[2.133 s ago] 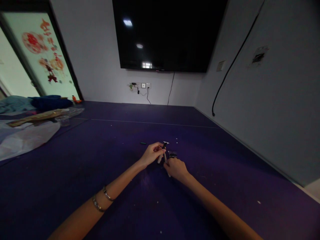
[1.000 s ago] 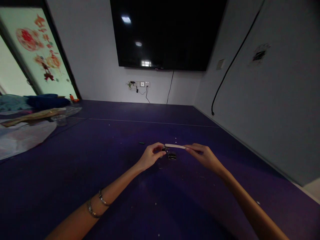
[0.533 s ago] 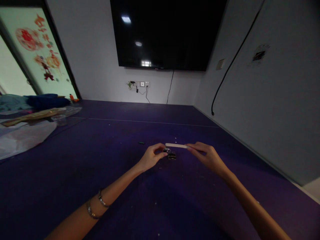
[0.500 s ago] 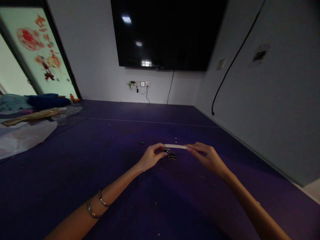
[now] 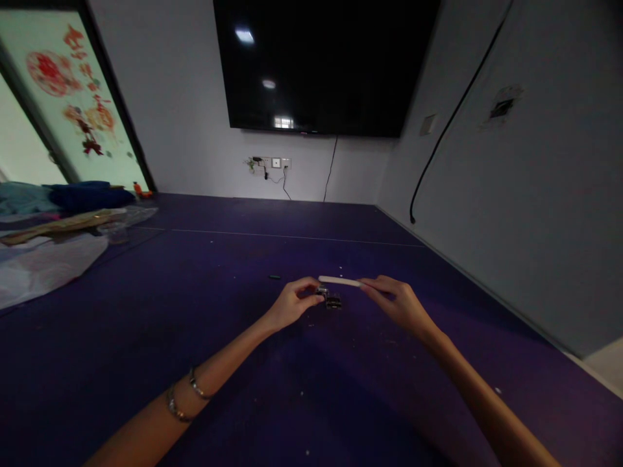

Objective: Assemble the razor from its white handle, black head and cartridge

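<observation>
Pinched in my right hand (image 5: 393,299) is the right end of a pale flat stick (image 5: 339,281). The stick lies almost level, and its left end comes close to my left fingertips; whether they touch is unclear. My left hand (image 5: 294,302) has its thumb and fingers closed on the left side of a small dark piece with shiny parts (image 5: 333,301), possibly a small electronic part. Its exact kind is too small to make out, and my fingers cover part of it. Both hands are just above the purple surface (image 5: 311,363).
A small dark green stick-like object (image 5: 275,277) lies beyond my left hand. White crumbs dot the surface. At far left are a white plastic bag (image 5: 53,266) and folded blue cloth (image 5: 90,196). A black cable (image 5: 438,139) hangs along the right wall, near the television (image 5: 321,71).
The pale stick's left end has lifted slightly and now shows clear of the left fingertips. Both hands keep their holds; the whole view has shifted a little.
</observation>
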Demonstrator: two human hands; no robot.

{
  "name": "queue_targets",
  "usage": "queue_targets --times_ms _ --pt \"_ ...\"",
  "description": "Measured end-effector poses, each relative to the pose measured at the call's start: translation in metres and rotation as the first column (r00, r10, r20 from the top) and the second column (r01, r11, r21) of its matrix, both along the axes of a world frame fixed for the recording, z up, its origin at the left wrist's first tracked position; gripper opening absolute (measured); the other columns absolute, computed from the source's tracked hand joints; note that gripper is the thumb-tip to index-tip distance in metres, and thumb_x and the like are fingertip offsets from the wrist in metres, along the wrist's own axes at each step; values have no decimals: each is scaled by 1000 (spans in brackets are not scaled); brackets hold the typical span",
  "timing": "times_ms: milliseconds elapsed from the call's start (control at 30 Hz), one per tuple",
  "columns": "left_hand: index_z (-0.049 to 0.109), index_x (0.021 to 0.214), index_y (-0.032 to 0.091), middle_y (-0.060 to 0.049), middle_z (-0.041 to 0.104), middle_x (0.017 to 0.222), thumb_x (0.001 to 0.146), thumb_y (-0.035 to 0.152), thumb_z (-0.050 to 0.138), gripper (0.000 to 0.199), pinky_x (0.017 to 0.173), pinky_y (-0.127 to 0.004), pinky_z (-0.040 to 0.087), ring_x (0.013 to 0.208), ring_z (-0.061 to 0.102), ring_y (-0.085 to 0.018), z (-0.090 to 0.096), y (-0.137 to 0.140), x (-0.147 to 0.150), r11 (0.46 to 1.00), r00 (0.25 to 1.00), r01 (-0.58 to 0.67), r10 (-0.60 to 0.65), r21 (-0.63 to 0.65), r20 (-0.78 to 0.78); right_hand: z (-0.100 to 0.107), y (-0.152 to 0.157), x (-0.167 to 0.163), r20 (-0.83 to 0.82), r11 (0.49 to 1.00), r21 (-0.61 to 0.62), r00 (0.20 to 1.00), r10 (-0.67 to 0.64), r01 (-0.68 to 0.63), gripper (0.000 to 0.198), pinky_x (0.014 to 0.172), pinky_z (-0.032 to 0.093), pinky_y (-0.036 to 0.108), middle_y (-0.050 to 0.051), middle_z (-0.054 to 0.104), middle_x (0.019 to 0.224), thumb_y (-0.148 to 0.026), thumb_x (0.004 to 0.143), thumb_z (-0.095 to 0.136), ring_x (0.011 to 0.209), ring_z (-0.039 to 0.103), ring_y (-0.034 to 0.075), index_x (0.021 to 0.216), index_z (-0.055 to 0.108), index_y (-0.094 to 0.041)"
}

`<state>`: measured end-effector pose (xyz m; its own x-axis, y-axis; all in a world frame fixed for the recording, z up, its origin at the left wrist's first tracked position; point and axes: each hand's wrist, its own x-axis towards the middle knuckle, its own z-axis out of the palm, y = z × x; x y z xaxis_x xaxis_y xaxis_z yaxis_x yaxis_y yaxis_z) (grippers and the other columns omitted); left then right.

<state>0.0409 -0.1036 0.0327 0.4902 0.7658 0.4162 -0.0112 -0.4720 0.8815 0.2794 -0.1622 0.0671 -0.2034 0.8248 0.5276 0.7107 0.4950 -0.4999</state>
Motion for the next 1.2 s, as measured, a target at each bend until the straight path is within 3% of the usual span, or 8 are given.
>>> queue_targets --times_ms 100,267,433,600,733,1200 --pt "61 83 15 -1 60 80 72 22 65 13 74 -27 43 77 55 -13 2 0 -1 1000 1000 2 -1 -4 21 -1 0 2 -39 999 -4 999 -32 32 34 57 41 26 5 64 74 -40 86 48 64 55 15 101 69 -18" --pt "60 81 15 0 58 77 72 21 64 11 74 -27 43 75 54 -12 4 -1 0 1000 1000 15 -14 -21 25 2 -4 -3 -32 998 -29 998 54 -55 33 57 40 26 4 63 73 -40 87 48 64 53 14 104 68 -21" --pt "59 80 15 0 59 80 72 23 65 12 75 -27 43 77 55 -13 7 -4 0 1000 1000 -3 3 -10 11 -1 -2 -2 -55 1000 -23 998 17 -18 34 58 41 27 5 64 74 -41 86 48 65 54 15 101 69 -19" --pt "60 81 16 0 59 77 73 23 64 12 74 -28 44 74 55 -13 11 -6 -1 1000 1000 3 -3 -11 16 2 -6 -3 -62 996 -43 995 73 -75 33 61 43 27 6 65 78 -40 87 48 69 56 16 105 67 -20" --pt "60 81 15 0 59 78 73 22 64 11 74 -27 43 75 54 -13 13 -8 -1 1000 1000 6 -6 -13 17 -1 -5 -1 -82 1000 -18 996 18 -20 34 59 43 28 6 66 77 -42 86 48 67 56 16 101 69 -19" --pt "59 81 14 1 57 74 73 23 64 13 68 -25 43 69 53 -11 18 -11 0 999 998 32 -30 -33 63 -4 -4 2 -178 996 -12 980 85 -88 31 69 47 30 7 67 85 -39 84 52 78 60 19 101 69 -20"
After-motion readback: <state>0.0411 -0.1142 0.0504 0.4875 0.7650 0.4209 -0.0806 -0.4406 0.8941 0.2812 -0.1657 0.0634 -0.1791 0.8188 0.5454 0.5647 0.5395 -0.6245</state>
